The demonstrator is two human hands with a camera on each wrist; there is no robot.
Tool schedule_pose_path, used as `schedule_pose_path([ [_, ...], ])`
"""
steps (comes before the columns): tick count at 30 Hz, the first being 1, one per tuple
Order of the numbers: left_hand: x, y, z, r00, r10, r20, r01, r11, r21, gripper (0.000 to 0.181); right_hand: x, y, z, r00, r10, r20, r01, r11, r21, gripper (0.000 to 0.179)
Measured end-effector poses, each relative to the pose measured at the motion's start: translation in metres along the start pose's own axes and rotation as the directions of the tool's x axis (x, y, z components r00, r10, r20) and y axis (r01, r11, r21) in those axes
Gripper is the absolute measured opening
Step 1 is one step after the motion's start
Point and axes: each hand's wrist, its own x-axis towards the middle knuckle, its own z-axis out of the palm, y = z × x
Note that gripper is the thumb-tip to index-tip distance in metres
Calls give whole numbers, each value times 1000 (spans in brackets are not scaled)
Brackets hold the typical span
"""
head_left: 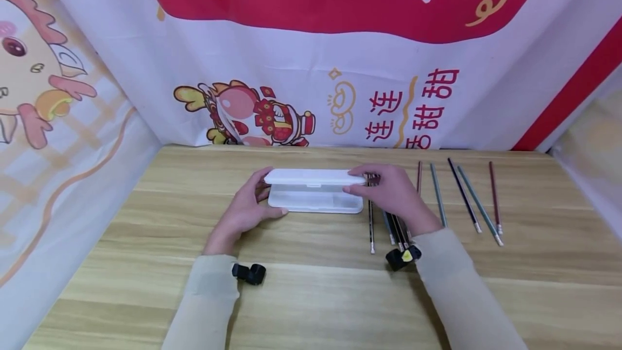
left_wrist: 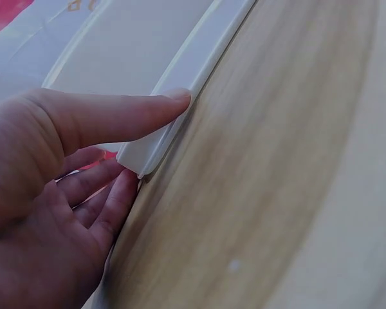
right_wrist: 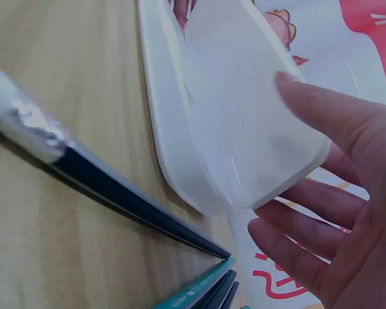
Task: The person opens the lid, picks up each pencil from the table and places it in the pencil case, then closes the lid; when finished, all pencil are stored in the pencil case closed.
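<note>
A white plastic pencil case (head_left: 316,209) lies on the table with its lid (head_left: 313,176) partly raised. At its left end, my left hand (head_left: 249,204) holds the case, thumb on the front edge and fingers around the end, as the left wrist view shows. My right hand (head_left: 389,185) grips the right end of the lid. In the right wrist view the thumb (right_wrist: 315,109) lies on the lid's inner face and the other fingers are behind it. Several dark and teal pencils (head_left: 371,226) lie below the right hand, partly hidden by it.
Right of the right hand, several more pencils (head_left: 466,196) lie spread on the wooden table (head_left: 311,307). A printed white and red cloth (head_left: 311,69) hangs along the table's back edge, and another patterned cloth (head_left: 73,123) borders the left side.
</note>
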Motion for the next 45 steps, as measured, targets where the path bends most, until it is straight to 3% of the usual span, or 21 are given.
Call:
schedule_pose_path([
  [5, 0, 0, 0, 1000, -9, -7, 9, 1000, -23, 104, 13, -2, -3, 997, 59, -48, -56, 996, 71, 44],
  [9, 0, -1, 1, 1000, -16, -5, 16, 1000, -20, 96, 26, -3, -5, 984, 160, -82, -145, 976, 162, 55],
  [16, -2, 0, 3, 1000, -27, 4, 27, 1000, 12, 90, 53, -1, -7, 941, 331, -78, -274, 875, 399, 56],
  [22, -3, 0, 4, 1000, -19, 9, 19, 999, 30, 89, 69, 4, -4, 887, 461, -29, -395, 791, 467, 52],
  [25, -3, -1, 3, 1000, -21, 8, 21, 999, 29, 89, 73, 7, -1, 874, 486, -11, -420, 767, 485, 50],
  [28, -2, -2, 2, 1000, -20, 4, 19, 999, 27, 89, 74, 7, 2, 874, 485, -25, -415, 773, 479, 50],
  [33, 0, 0, 3, 1000, -18, 4, 18, 999, 36, 88, 65, 5, 1, 890, 449, -74, -374, 815, 443, 53],
  [39, 0, 2, 8, 999, -45, 9, 45, 999, 25, 87, 40, 0, -11, 897, 417, -144, -333, 854, 400, 64],
  [45, -1, 1, 2, 999, -40, -11, 40, 999, 24, 88, 8, -4, -26, 910, 375, -178, -285, 876, 388, 65],
])
